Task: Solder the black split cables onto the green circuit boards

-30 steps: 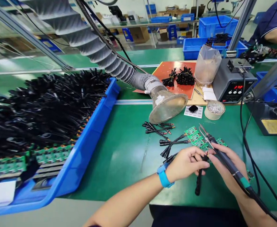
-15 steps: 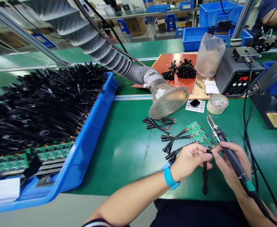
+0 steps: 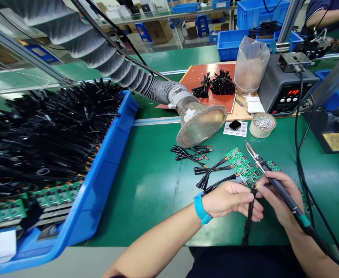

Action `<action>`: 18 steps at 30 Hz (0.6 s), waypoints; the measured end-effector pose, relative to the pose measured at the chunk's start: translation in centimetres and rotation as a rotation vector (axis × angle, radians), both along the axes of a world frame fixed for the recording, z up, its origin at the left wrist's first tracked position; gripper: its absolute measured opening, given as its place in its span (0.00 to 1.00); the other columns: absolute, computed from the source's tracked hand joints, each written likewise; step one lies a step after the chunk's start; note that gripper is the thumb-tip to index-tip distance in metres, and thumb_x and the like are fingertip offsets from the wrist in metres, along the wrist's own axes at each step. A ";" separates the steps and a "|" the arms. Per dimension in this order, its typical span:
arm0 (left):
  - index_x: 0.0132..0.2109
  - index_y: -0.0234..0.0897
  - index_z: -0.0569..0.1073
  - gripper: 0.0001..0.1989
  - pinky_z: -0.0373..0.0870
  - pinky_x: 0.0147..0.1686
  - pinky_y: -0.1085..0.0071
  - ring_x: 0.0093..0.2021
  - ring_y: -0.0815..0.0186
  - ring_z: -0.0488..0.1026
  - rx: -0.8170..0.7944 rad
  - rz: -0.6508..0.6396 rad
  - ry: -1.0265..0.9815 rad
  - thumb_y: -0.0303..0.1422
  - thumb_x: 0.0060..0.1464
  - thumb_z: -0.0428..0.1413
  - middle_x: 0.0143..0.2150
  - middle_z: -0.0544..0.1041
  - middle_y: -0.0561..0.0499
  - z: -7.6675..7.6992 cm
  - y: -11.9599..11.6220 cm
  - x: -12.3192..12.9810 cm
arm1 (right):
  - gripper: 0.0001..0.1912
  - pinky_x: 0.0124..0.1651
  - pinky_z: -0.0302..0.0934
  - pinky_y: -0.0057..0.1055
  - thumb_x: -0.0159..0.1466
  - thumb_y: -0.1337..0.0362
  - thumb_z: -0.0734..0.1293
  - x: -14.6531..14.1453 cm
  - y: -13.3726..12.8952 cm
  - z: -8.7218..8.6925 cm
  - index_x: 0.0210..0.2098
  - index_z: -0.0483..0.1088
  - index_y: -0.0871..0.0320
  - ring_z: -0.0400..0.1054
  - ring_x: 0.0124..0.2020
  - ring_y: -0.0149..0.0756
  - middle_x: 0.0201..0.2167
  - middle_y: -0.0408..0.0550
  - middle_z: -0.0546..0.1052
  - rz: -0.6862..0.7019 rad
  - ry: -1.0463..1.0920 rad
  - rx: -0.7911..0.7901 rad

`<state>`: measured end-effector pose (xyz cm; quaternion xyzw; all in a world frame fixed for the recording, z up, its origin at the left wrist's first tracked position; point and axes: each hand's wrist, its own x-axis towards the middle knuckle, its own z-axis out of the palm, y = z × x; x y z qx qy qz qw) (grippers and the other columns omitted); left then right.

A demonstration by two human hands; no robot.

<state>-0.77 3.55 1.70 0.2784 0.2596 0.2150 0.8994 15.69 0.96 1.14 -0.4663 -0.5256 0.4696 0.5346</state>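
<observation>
You are pinching a black cable (image 3: 248, 216) in your left hand (image 3: 233, 200), fingers (image 3: 252, 199) closed around its upper end so the lead's tip is meeting the edge of the green circuit boards (image 3: 244, 170) lying on the tabletop (image 3: 152, 185). The rest of the cable is hanging down toward you, past the tabletop's near edge. Your right hand (image 3: 279, 197) is wrapping around the soldering iron (image 3: 273, 181) like a pen, fingers closed on its dark grip, with the metal tip pointing up and away from the joint rather than touching it; it appears your right fingertips are also steadying the lead. The iron's cord is trailing off to your right toward the soldering station (image 3: 285, 90), whose display is glowing red.

The cable is looking slim, matte black and flexible, with a thicker moulded plug low down. The fume funnel (image 3: 201, 123) is sitting just behind the boards, mouth facing them, likely to draw smoke. More black leads (image 3: 191, 151) are waiting beside the boards, and a blue bin (image 3: 105, 170) of finished assemblies is standing well to your left.
</observation>
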 end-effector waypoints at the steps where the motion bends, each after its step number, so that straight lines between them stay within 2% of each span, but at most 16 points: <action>1: 0.32 0.26 0.73 0.18 0.72 0.29 0.73 0.28 0.66 0.76 0.036 0.025 0.040 0.39 0.41 0.65 0.28 0.77 0.45 0.1 0.0 0.0 | 0.14 0.32 0.67 0.31 0.60 0.67 0.66 0.0 0.0 -0.1 0.45 0.62 0.52 0.69 0.29 0.31 0.33 0.43 0.71 -0.005 -0.004 0.002; 6: 0.30 0.30 0.67 0.20 0.71 0.24 0.75 0.23 0.68 0.74 0.135 0.267 0.220 0.34 0.34 0.68 0.22 0.74 0.53 -0.1 -0.2 0.5 | 0.15 0.39 0.66 0.29 0.59 0.67 0.67 0.2 -0.1 -0.5 0.46 0.64 0.53 0.69 0.37 0.32 0.36 0.45 0.73 -0.075 -0.078 0.022; 10: 0.31 0.30 0.67 0.19 0.71 0.24 0.76 0.23 0.69 0.74 0.179 0.308 0.275 0.34 0.35 0.67 0.22 0.75 0.52 -0.2 -0.5 0.8 | 0.17 0.42 0.66 0.31 0.59 0.66 0.67 0.1 -0.2 -0.5 0.47 0.64 0.54 0.69 0.38 0.33 0.37 0.46 0.72 -0.041 -0.092 -0.001; 14: 0.35 0.30 0.69 0.20 0.71 0.25 0.75 0.24 0.69 0.74 0.200 0.332 0.296 0.35 0.36 0.67 0.21 0.74 0.53 -0.2 -0.8 1.0 | 0.17 0.37 0.68 0.30 0.59 0.65 0.67 -0.1 -0.1 -0.4 0.47 0.63 0.53 0.68 0.35 0.32 0.35 0.45 0.71 -0.027 -0.047 -0.022; 18: 0.33 0.30 0.70 0.19 0.70 0.26 0.74 0.23 0.70 0.73 0.197 0.381 0.311 0.36 0.36 0.67 0.23 0.76 0.51 -0.3 -0.9 1.0 | 0.17 0.35 0.68 0.28 0.60 0.64 0.66 -0.3 0.0 -0.5 0.47 0.61 0.52 0.68 0.34 0.32 0.34 0.44 0.69 -0.002 -0.012 -0.037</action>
